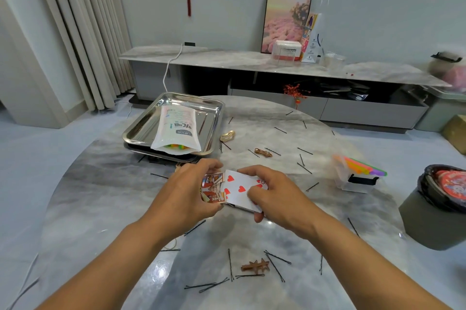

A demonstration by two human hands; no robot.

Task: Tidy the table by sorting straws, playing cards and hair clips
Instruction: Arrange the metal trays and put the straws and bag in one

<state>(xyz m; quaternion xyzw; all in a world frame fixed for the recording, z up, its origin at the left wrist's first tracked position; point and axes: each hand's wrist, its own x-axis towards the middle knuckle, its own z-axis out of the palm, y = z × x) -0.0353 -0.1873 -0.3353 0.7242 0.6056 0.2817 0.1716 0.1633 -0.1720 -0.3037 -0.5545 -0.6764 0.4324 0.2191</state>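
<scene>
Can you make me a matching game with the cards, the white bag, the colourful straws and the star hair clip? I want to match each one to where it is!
Things:
1. playing cards
2. white bag
3. colourful straws
4. star hair clip

Places:
A. sticking out of the clear box on the right
B. lying in the metal tray
C. on the table, nearest the person
D. held between the left hand and right hand

Pairs: 1-D, 2-B, 3-A, 4-C
</scene>
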